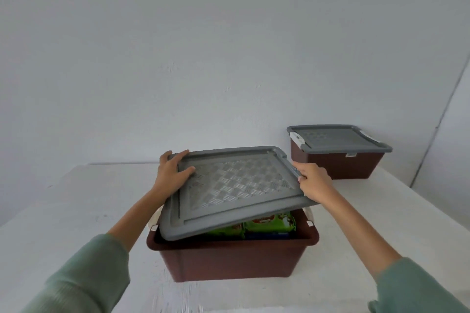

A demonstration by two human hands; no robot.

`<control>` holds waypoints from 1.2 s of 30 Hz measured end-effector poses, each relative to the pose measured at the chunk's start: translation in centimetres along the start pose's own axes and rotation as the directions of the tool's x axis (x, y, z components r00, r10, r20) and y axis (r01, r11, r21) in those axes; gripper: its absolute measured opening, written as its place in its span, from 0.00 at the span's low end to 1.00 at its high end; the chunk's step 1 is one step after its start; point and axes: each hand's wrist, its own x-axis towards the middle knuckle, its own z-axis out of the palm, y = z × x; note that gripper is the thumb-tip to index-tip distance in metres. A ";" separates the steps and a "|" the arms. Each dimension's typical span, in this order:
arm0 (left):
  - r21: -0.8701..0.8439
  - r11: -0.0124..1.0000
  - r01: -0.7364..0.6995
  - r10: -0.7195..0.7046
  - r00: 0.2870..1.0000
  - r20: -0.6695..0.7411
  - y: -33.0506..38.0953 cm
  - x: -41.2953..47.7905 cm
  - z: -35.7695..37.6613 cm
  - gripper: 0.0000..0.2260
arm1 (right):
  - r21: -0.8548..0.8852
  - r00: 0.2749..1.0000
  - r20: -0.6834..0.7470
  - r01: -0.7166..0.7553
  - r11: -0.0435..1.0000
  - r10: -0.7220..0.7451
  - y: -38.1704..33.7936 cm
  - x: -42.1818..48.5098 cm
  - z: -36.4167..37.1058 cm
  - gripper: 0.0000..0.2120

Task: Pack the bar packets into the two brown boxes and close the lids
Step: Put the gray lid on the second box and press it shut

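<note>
A brown box (229,262) stands on the white table in front of me, with green bar packets (269,223) showing inside under its raised front edge. A grey lid (234,185) with a chequered top lies tilted over the box, its near left corner resting on the rim. My left hand (170,173) grips the lid's far left corner, thumb on top. My right hand (314,181) grips the lid's right edge. A second brown box (340,164) stands at the back right with its grey lid (338,138) shut and white clips at its sides.
The white table (76,211) reaches back to a plain grey wall. White clips hang at the near box's left (153,223) and right (309,216) sides. A wall corner runs down at the far right.
</note>
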 end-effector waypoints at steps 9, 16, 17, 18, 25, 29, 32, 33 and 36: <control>0.233 0.969 -0.088 0.061 0.991 0.122 -2.1 -0.8 1.2 0.21 | -0.174 0.994 0.067 -0.077 0.982 0.090 0.4 -6.3 2.0 0.27; 0.471 0.873 -0.126 0.021 0.975 0.221 -2.9 -0.8 1.2 0.24 | -0.261 0.993 0.105 -0.022 0.965 0.051 -0.6 -7.5 2.1 0.29; 0.482 0.866 -0.134 0.024 0.973 0.228 -2.9 -0.8 1.2 0.24 | -0.262 0.992 0.116 -0.014 0.965 0.046 -0.6 -7.4 2.1 0.29; 0.490 0.860 -0.140 0.024 0.972 0.235 -2.7 -0.8 1.2 0.24 | -0.260 0.991 0.130 -0.006 0.966 0.041 -0.6 -7.2 2.2 0.29; 0.504 0.853 -0.136 0.013 0.971 0.240 -1.6 -0.6 1.7 0.24 | -0.263 0.971 0.225 -0.020 0.965 0.081 -0.2 -5.2 2.2 0.29; 0.536 0.832 -0.140 0.013 0.972 0.233 -1.3 -0.8 2.0 0.24 | -0.310 0.965 0.241 -0.029 0.950 0.108 0.3 -4.5 1.8 0.28; 0.543 0.826 -0.151 0.013 0.968 0.250 -1.4 -0.6 1.9 0.23 | -0.342 0.968 0.228 -0.017 0.940 0.101 0.5 -4.4 2.1 0.26; 0.544 0.824 -0.157 0.017 0.967 0.253 -1.5 -0.5 1.8 0.23 | -0.352 0.972 0.215 -0.011 0.936 0.092 0.5 -4.4 2.2 0.25; 0.581 0.794 -0.180 0.047 0.970 0.237 -1.7 -0.3 1.8 0.21 | -0.396 0.979 0.192 0.015 0.918 0.067 0.7 -4.8 2.7 0.24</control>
